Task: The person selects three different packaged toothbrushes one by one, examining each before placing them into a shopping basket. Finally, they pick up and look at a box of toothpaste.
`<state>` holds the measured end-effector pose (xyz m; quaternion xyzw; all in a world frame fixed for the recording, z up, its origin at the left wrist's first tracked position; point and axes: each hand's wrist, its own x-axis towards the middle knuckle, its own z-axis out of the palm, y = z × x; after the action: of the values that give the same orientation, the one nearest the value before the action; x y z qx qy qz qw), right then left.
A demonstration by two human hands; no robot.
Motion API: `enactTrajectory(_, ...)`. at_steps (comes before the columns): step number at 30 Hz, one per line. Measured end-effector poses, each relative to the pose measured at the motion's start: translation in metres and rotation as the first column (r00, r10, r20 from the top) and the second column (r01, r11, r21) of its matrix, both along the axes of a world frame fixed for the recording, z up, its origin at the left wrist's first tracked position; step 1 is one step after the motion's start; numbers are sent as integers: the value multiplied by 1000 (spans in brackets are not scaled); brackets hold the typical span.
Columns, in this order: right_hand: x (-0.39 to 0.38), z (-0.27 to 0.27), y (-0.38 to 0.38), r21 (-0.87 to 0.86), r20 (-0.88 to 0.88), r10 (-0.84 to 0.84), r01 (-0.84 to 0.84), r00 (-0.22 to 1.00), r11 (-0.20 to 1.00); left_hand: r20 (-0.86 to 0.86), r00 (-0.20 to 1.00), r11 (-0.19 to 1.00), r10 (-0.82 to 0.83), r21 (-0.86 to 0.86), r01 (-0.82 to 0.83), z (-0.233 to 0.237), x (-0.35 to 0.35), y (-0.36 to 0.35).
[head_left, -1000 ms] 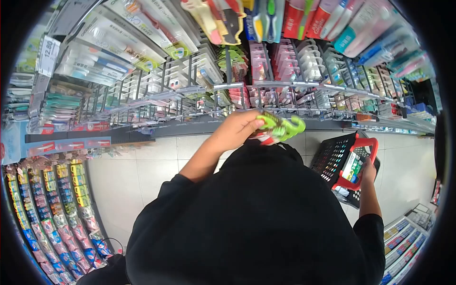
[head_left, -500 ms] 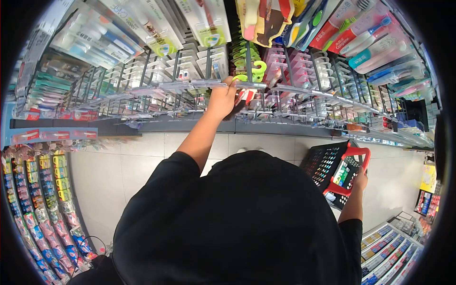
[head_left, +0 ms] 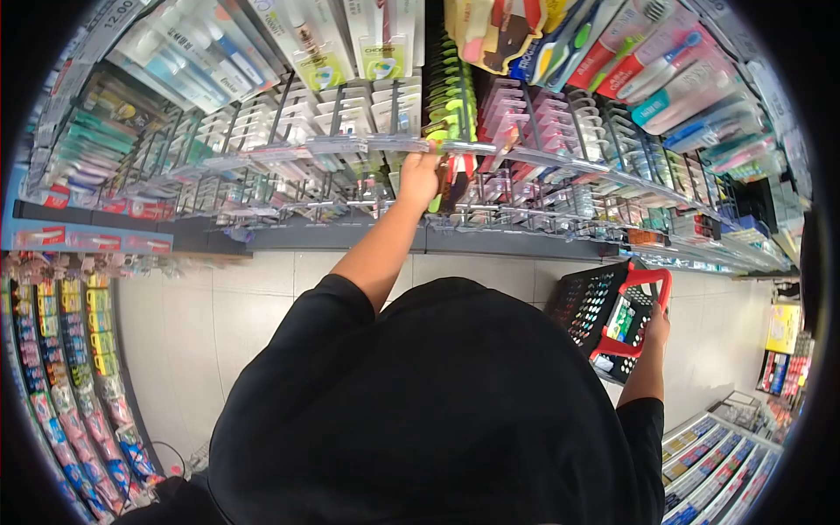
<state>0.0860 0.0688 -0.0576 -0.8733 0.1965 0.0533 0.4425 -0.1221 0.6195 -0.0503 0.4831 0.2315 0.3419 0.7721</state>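
1. Since a second ago, the left hand (head_left: 420, 175) had gone up to the hook rail (head_left: 525, 156) in the upper centre, fingers closed on the green and red pack (head_left: 452, 179).
2. The pack hung half hidden behind the hand, below a row of green packs (head_left: 451, 96).
3. The right hand (head_left: 656, 328) clasped the red handle (head_left: 652, 278) of the black basket (head_left: 586, 302) at the right.
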Motion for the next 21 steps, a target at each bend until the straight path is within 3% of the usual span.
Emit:
enactTrajectory(3, -7, 8, 5, -70, -11, 7, -8, 1000, 997, -190, 973, 990, -132, 18, 138, -33, 8, 14)
enactTrajectory(5, -16, 11, 8, -90, -11, 45, -46, 999, 995, -237, 971, 994, -41, 93, 65, -54, 11, 14)
enactTrajectory(6, -14, 0, 1, -178, 14, 78, -75, 997, 981, -244, 970, 990, -12, 132, 46, -62, 17, 13)
enactTrajectory(7, -8, -16, -14, -271, 39, 95, -81, 995, 959, -394, 913, 976, -109, 131, 173, -74, 15, 18)
enactTrajectory(8, -8, -22, -22, -426, 23, 110, -90, 994, 900, -418, 902, 980, -106, 111, 167, -86, 16, 15)
enactTrajectory(9, -14, -21, -17, -568, -3, 115, -96, 993, 817, -325, 943, 983, -78, 133, 127, -26, 7, -20)
enactTrajectory(10, -41, 19, 17, -553, -2, 137, -115, 991, 825, -163, 984, 987, 69, 155, -43, -60, 10, -32)
enactTrajectory(11, -50, 26, 26, -599, 41, 161, -105, 986, 794, -164, 984, 986, 66, 161, -39, -87, 2, -41)
enactTrajectory(12, -55, 30, 34, -664, 31, 145, -88, 989, 743, -351, 925, 988, -147, -9, 154, -119, -21, -44)
enactTrajectory(14, -70, 52, 53, -668, 28, 105, -60, 994, 742, -325, 854, 910, -406, -59, 410, -138, -58, -67)
enactTrajectory(15, -69, 45, 48, -673, 30, 118, -67, 993, 736, -514, 716, 851, -472, -54, 523, -138, -76, -73)
enactTrajectory(16, -69, 47, 48, -671, 7, 110, -77, 994, 738, -502, 590, 760, -632, -252, 599, -159, -92, -72)
enactTrajectory(17, -69, 50, 50, -668, -15, 100, -85, 995, 739, -549, 438, 661, -712, -315, 681, -178, -113, -70)
enactTrajectory(18, -69, 50, 50, -663, -7, 97, -78, 995, 744, -637, 294, 571, -713, -283, 770, -193, -132, -65)
enactTrajectory(21, -70, 56, 49, -632, -6, 79, -65, 997, 772, -857, -33, 326, -514, -231, 917, -222, -174, -33)
